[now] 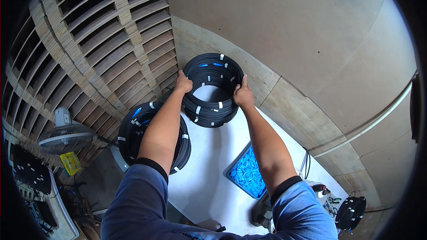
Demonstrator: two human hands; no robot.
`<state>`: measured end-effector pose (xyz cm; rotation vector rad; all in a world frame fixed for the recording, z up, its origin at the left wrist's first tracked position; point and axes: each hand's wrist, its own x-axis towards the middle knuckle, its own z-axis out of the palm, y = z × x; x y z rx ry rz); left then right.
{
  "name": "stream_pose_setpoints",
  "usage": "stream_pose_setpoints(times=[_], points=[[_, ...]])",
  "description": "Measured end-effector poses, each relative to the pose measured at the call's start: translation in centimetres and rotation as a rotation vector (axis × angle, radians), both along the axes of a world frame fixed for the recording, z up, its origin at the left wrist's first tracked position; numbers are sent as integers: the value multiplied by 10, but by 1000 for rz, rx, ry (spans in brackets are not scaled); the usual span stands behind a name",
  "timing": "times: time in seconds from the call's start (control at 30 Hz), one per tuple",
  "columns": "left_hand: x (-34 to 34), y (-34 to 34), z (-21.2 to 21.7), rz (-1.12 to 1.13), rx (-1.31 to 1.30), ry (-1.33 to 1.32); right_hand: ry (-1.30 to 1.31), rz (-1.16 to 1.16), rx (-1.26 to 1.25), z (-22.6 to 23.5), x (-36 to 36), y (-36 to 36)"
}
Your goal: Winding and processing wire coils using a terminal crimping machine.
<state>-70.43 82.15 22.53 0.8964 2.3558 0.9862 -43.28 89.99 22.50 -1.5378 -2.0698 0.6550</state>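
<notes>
A tall stack of black cable coils (pixel 209 115) stands at the far end of the white table (pixel 204 164). White tape bands wrap the coils, and blue connectors (pixel 217 65) show inside the top one. At the stack's left rim my left hand (pixel 183 82) is closed around the upper coil. My right hand (pixel 243 92) grips the opposite side, its index finger stretched along the rim and the other fingers partly hidden. Behind my left forearm, a second stack of black cable coils (pixel 182 146) is partly covered.
A blue tray (pixel 231 175) full of small blue pieces lies by my right forearm. Wooden slatted pallets (pixel 95 26) rise at the left, near a fan (pixel 66 135). A wooden wall (pixel 302 106) borders the table. More black coils (pixel 350 213) sit at the right, beside tools.
</notes>
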Motion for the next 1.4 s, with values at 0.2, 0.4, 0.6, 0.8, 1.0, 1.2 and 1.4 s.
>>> stream_pose_setpoints(times=[0.2, 0.4, 0.6, 0.8, 1.0, 1.2, 1.4], points=[[6, -12, -5, 32, 184, 17, -15, -104, 90, 12, 11, -25], [101, -19, 37, 158, 193, 504, 5, 63, 143, 4, 92, -40], [259, -60, 90, -642, 800, 329, -4, 188, 214, 66, 190, -142], [472, -151, 145, -1354, 868, 124, -113, 147, 473, 116, 346, -273], [558, -226, 166, -1546, 911, 202, -452, -377, 540, 155, 505, -458], [541, -260, 167, -1390, 821, 373, -610, -1158, 380, 144, 656, -714], [593, -308, 170, -1308, 760, 372, -524, -1597, 413, 120, 712, -852]])
